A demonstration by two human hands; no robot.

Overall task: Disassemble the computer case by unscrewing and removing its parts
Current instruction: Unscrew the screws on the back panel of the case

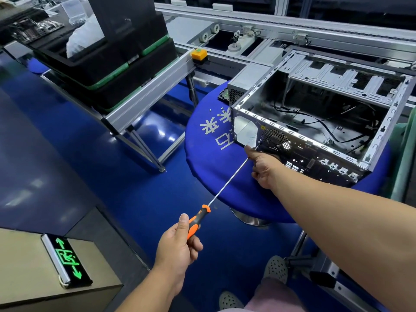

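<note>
Computer case sits on a round blue-covered table, toward its far right side, open top up. Bare grey metal frame, perforated rails along the upper edges. Inside: loose black cables on the floor of the case, a drive cage across the far end. The rear panel facing the person has a honeycomb fan grille and a rectangular cutout at the left corner.

Left hand grips the orange-and-black handle of a long screwdriver, thumb up along it. The shaft runs up to the rear panel's lower left corner, tip at the panel beside the cutout.

Right hand rests against the rear panel by the tip, forefinger extended toward it, other fingers curled; cannot tell whether it holds anything.

Two small screws lie on the table's far edge, left of the case.
</note>
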